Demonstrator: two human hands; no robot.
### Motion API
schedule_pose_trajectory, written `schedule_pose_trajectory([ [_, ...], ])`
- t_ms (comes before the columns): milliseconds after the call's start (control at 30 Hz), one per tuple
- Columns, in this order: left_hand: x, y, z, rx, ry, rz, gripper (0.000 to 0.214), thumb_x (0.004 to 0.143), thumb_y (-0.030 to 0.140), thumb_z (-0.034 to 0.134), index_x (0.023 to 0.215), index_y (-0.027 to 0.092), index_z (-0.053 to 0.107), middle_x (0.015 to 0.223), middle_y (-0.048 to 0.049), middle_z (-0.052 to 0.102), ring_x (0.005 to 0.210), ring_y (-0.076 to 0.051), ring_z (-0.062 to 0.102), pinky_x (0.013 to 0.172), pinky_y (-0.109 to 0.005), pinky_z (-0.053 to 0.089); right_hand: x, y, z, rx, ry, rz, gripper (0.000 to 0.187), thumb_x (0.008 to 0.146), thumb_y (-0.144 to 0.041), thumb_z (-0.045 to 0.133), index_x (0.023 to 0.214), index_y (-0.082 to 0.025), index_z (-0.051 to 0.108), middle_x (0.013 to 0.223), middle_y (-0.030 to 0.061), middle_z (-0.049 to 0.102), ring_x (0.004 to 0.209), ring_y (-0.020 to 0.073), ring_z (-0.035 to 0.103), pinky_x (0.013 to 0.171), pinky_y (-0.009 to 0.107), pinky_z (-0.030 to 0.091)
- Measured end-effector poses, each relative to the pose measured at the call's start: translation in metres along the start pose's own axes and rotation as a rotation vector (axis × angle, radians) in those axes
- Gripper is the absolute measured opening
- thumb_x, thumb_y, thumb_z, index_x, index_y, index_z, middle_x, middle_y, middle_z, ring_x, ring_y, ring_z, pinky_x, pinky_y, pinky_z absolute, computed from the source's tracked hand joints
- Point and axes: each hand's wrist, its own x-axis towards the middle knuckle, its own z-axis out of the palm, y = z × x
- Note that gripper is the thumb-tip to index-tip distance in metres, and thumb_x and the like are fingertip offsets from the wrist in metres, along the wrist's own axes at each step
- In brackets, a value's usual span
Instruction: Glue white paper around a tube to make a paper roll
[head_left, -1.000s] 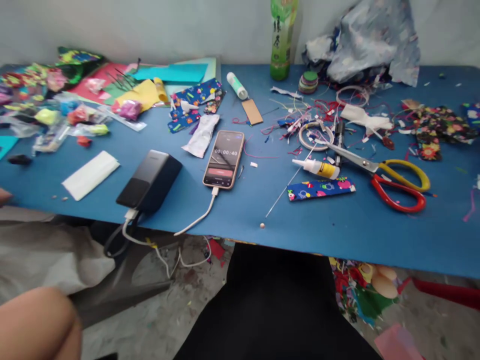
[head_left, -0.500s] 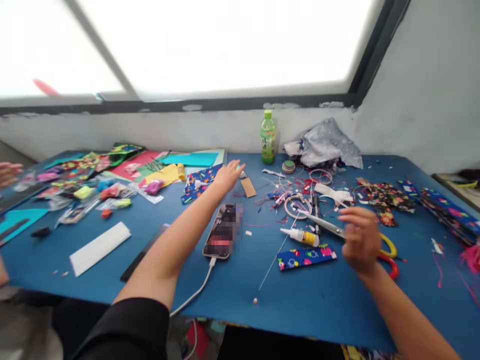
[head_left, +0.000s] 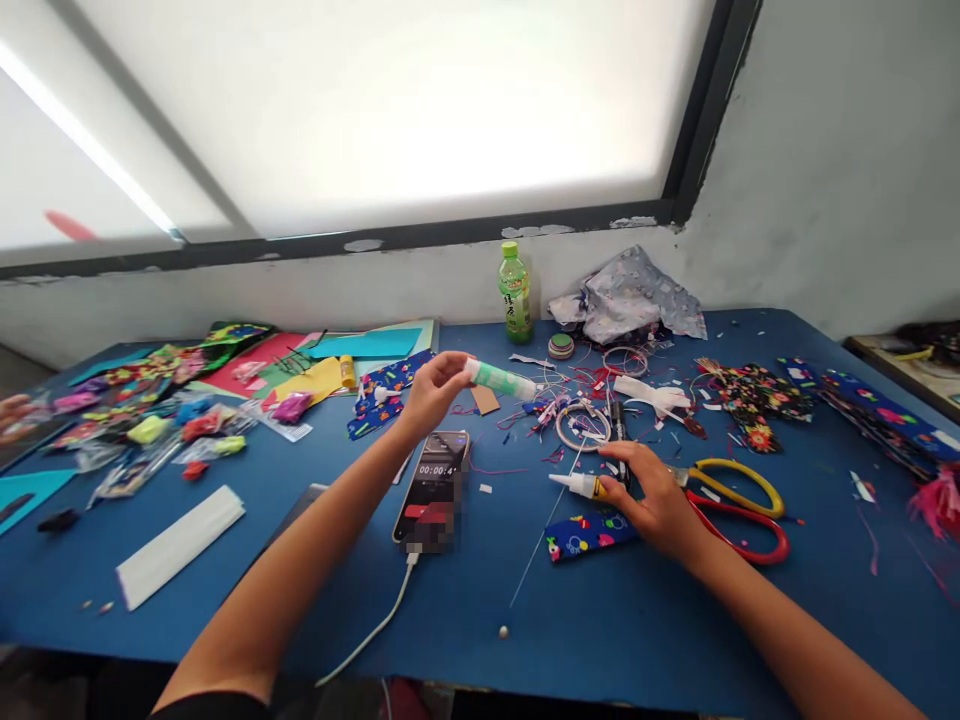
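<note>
Left hand [head_left: 431, 392] lifted glue stick [head_left: 499, 379]; right hand [head_left: 656, 500] lowered.

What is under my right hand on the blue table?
The right hand rests over a small glue bottle, whose white nozzle sticks out, and a patterned fabric strip. Most of the bottle's body and the strip's right end are covered.

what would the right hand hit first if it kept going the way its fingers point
The small yellow glue bottle: the right hand points left at it, fingertips seemingly touching it, though depth is unclear.
</note>
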Motion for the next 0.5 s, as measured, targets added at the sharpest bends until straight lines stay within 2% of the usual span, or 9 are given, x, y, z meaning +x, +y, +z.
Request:
schedule_pose_trajectory([
  [67,-0.031,0.021,0.02,-0.167,-0.059,0.003,0.039,0.082,0.048,0.058,0.102,0.014,0.058,0.09,-0.0082,0.069,0.078,-0.018,0.067,0.073,-0.033,0.056,0.0,-0.005,0.002,0.11,-0.029,0.047,0.044,0.09,-0.038,0.059,0.131,-0.023,0.05,0.118,0.013,0.066,0.102,0.0254,0.067,0.084,0.043,0.059],
  [133,-0.059,0.04,0.039,-0.294,-0.139,0.005,0.041,0.076,0.049,0.067,0.097,0.014,0.058,0.086,-0.009,0.071,0.075,-0.018,0.067,0.071,-0.032,0.056,0.0,-0.011,0.003,0.381,-0.054,0.125,0.055,0.09,-0.047,0.059,0.139,-0.026,0.043,0.123,0.0128,0.064,0.098,0.023,0.069,0.079,0.039,0.061],
  [233,-0.086,0.056,0.06,-0.417,-0.207,0.007,0.042,0.075,0.052,0.07,0.09,0.016,0.053,0.093,-0.0125,0.072,0.079,-0.02,0.068,0.068,-0.03,0.055,0.001,-0.019,0.0,0.735,-0.058,0.217,0.052,0.084,-0.053,0.064,0.128,-0.026,0.056,0.112,0.0093,0.07,0.089,0.0216,0.071,0.074,0.036,0.063],
  [333,-0.098,0.059,0.071,-0.448,-0.23,0.009,0.037,0.079,0.048,0.067,0.093,0.017,0.051,0.101,-0.0135,0.071,0.082,-0.019,0.067,0.067,-0.029,0.054,-0.001,-0.023,-0.008,0.748,-0.004,0.214,0.038,0.085,-0.047,0.066,0.117,-0.027,0.062,0.097,0.0045,0.073,0.084,0.0184,0.072,0.072,0.031,0.063],
  [400,-0.103,0.059,0.074,-0.421,-0.258,0.019,0.038,0.078,0.047,0.067,0.097,0.017,0.054,0.102,-0.0132,0.07,0.084,-0.02,0.067,0.071,-0.032,0.055,-0.003,-0.025,-0.013,0.74,0.032,0.2,0.032,0.086,-0.044,0.066,0.114,-0.027,0.062,0.096,0.0035,0.074,0.085,0.0172,0.072,0.073,0.03,0.063],
  [500,-0.111,0.066,0.078,-0.326,-0.297,0.038,0.039,0.078,0.043,0.068,0.106,0.017,0.061,0.109,-0.0124,0.068,0.101,-0.025,0.064,0.092,-0.045,0.049,-0.006,-0.028,-0.017,0.719,0.05,0.162,0.03,0.084,-0.043,0.069,0.108,-0.025,0.064,0.102,0.0057,0.075,0.087,0.0187,0.074,0.075,0.03,0.063],
])
